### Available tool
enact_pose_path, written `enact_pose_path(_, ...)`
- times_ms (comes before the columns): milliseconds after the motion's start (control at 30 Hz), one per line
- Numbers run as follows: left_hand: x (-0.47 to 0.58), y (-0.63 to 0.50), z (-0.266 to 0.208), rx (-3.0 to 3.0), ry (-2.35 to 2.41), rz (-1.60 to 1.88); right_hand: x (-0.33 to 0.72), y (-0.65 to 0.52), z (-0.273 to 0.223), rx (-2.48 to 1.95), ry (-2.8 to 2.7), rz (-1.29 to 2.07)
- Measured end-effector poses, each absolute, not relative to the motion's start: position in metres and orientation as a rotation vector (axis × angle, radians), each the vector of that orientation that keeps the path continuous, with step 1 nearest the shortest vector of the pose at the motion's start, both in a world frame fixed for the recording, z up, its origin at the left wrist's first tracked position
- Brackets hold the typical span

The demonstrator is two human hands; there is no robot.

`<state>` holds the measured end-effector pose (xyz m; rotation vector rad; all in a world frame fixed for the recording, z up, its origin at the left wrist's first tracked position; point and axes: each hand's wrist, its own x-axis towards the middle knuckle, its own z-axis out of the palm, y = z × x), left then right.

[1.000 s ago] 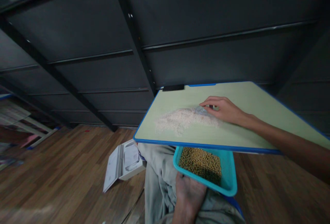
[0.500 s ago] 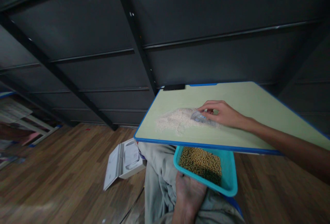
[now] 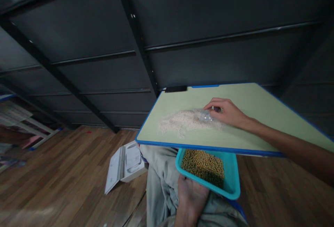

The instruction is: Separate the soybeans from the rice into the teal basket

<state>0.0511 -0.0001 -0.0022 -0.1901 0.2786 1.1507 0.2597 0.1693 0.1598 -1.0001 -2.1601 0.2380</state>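
Note:
My right hand (image 3: 226, 111) is over the small folding table (image 3: 255, 101), fingers pinched on a crumpled-looking piece of clear plastic (image 3: 205, 116); its exact kind is hard to make out. The plastic rests at the right part of a spread of pale, rice-like grains (image 3: 179, 120). Below the table's near edge, my left hand (image 3: 192, 193) supports a turquoise plastic tray (image 3: 232, 174) from underneath, and most of its fingers are hidden. Round yellowish beans (image 3: 202, 164), which look like soybeans, lie in the tray, heaped toward its left side.
A black flat object (image 3: 176, 89) lies at the table's far left edge. An open white box (image 3: 134, 161) stands on the wooden floor (image 3: 73, 171) left of my legs, near a thin cable. A dark panelled wall (image 3: 208, 18) rises behind the table. Part of another person shows at far left.
My right hand and the clear plastic have shifted slightly to the right and away from me over the grains. My left hand and the tray stay in place.

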Motion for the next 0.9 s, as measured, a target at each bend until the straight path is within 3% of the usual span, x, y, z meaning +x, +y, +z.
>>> enact_pose_path(400, 0.0516, 0.0014, 0.0053, -0.108, 0.276, 1.130, 0.2596, 0.1688, 0.1616, -1.015, -2.192, 0.280)
enact_pose_path(600, 0.0515, 0.0020, 0.0014, -0.153, 0.264, 1.130, 0.2591, 0.1691, 0.1630, -0.973, -2.174, 0.454)
enact_pose_path(900, 0.0523, 0.0008, 0.0047, -0.157, 0.281, 1.146, 0.2600, 0.1667, 0.1636, -1.008, -2.213, 0.292)
